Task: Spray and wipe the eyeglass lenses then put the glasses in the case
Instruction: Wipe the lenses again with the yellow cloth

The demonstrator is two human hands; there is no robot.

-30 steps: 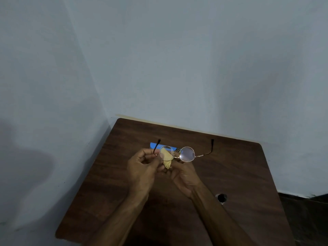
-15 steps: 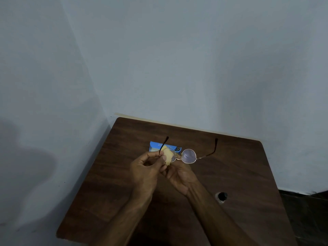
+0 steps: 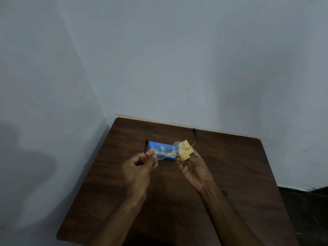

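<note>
Because the glasses are held up off the tabletop with their temples open and pointing away from the person, both lenses face the wearer and are easy to reach. The left hand keeps a narrow grip, thumb and forefinger pinching the frame at its left hinge, which steadies it without touching the glass. The right hand grips a yellow cloth at the lens on the person's right, and part of the cloth shows through the glass, so it seems placed for rubbing that lens. Below the glasses a blue box, probably the case, lies on the tabletop, close by for stowing. Wiping looks to be the step in hand, and no spray bottle shows.
</note>
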